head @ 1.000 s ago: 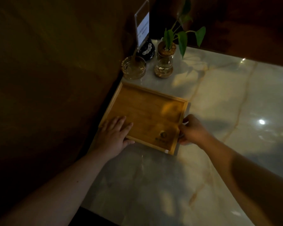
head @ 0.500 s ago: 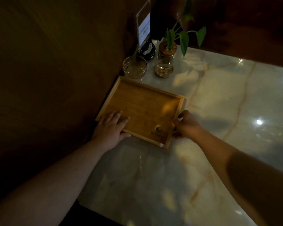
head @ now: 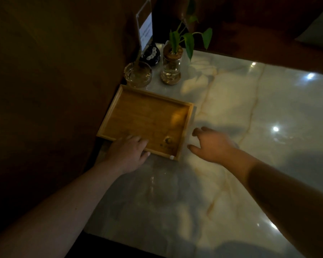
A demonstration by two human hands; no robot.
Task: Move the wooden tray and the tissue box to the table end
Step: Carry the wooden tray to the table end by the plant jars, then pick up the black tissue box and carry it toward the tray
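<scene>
An empty wooden tray (head: pixel 147 116) lies flat on the marble table (head: pixel 231 146), pushed against the dark wall on the left, just short of the glassware at the table's far end. My left hand (head: pixel 128 152) rests on the tray's near-left rim, fingers over the edge into the tray and thumb on the outer side. My right hand (head: pixel 211 144) hovers just right of the tray with its fingers spread, touching nothing. No tissue box is in view.
A glass ashtray (head: pixel 138 75), a plant in a glass jar (head: pixel 172 66), a small dark bottle (head: pixel 151 54) and an upright sign holder (head: pixel 145 30) crowd the far left corner. A dark wall (head: pixel 54 90) runs along the left. The table's near edge is at the bottom.
The tray slid farther toward the table's end, close to the ashtray. My right hand let go of the tray's right rim and drew away to the right, fingers spread.
</scene>
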